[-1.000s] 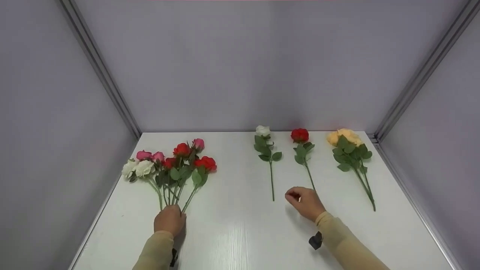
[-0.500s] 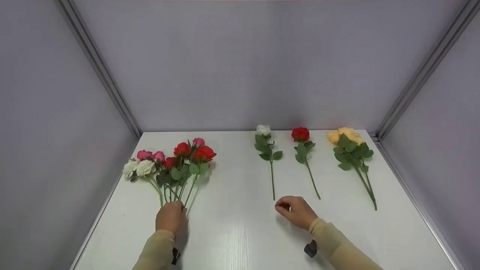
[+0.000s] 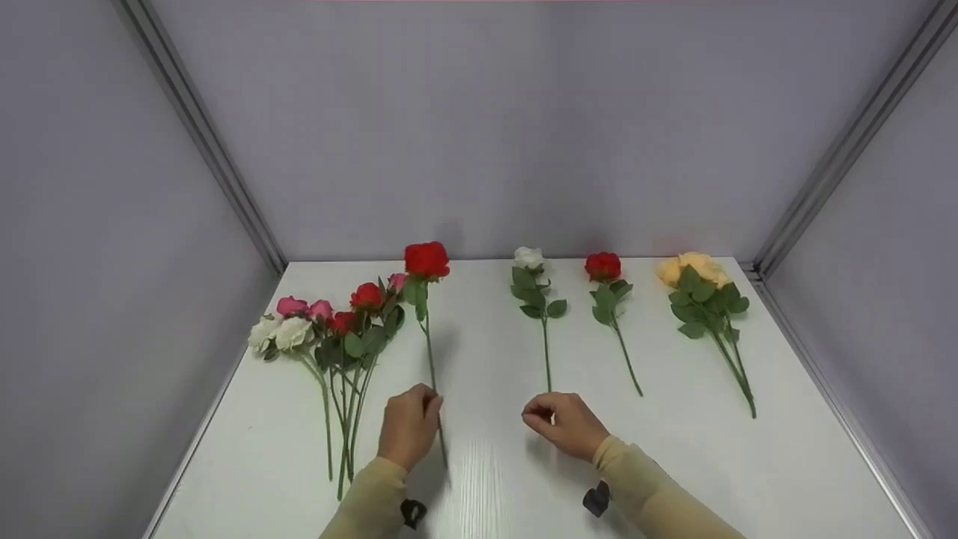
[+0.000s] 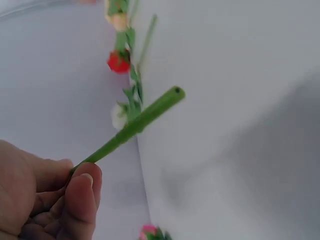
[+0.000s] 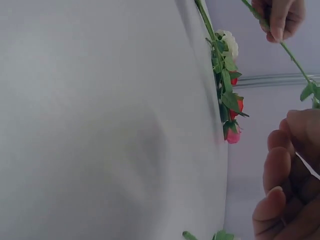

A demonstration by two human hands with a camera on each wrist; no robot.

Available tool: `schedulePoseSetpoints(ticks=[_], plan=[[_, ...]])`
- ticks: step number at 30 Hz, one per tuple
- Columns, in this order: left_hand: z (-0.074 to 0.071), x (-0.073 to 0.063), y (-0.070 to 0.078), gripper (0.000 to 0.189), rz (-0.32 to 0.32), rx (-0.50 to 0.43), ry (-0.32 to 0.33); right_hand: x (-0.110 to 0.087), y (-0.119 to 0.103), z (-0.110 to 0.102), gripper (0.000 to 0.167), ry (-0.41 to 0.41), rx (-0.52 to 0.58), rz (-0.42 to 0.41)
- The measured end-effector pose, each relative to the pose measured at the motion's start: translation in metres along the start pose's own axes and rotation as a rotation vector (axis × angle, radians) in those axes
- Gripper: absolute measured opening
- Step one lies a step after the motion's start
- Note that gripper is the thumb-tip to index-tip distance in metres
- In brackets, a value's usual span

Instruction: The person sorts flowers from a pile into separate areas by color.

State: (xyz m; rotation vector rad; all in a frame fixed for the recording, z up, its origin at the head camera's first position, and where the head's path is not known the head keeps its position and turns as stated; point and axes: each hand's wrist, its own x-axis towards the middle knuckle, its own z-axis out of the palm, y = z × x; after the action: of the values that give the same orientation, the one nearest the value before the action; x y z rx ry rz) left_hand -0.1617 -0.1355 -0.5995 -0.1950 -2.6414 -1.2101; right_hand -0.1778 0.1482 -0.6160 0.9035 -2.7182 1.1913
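My left hand (image 3: 410, 427) pinches the green stem (image 4: 132, 127) of a red rose (image 3: 426, 260) between thumb and fingers. The rose is raised off the table, bloom pointing away, with the cut stem end sticking out below the hand. In the left wrist view that stem end is close to the camera. My right hand (image 3: 566, 425) hovers over the table with fingers loosely curled and nothing in them. A single white rose (image 3: 528, 258) lies just beyond it, the lower stem end right by the fingers in the head view.
A fanned group of white roses (image 3: 293, 333), pink roses (image 3: 292, 306) and other red roses (image 3: 367, 296) lies at the left. Another red rose (image 3: 603, 266) and several yellow roses (image 3: 696, 268) lie at the right. Grey panels (image 3: 479, 127) wall in the white table (image 3: 479, 479).
My left hand has lifted one red rose out of the left group and carried it right, letting the other stems lie. My right hand has drifted left, away from the right-hand red rose.
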Motion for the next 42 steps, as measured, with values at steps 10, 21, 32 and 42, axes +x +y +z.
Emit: schedulePoseSetpoints(ticks=[10, 21, 32, 42], plan=[[0.043, 0.002, 0.048, 0.007, 0.027, -0.326, -0.051, 0.009, -0.021, 0.014, 0.014, 0.001, 0.100, -0.005], [0.050, 0.001, 0.056, 0.009, -0.030, -0.516, -0.078, 0.002, -0.026, 0.015, 0.006, -0.011, 0.096, 0.003], [0.029, 0.002, 0.031, 0.007, 0.085, -0.274, -0.083, -0.006, -0.006, -0.005, 0.005, 0.166, -0.015, -0.011], [-0.026, 0.005, -0.026, 0.022, 0.016, 0.207, 0.107, -0.028, 0.027, -0.054, 0.006, 0.261, -0.082, 0.145]])
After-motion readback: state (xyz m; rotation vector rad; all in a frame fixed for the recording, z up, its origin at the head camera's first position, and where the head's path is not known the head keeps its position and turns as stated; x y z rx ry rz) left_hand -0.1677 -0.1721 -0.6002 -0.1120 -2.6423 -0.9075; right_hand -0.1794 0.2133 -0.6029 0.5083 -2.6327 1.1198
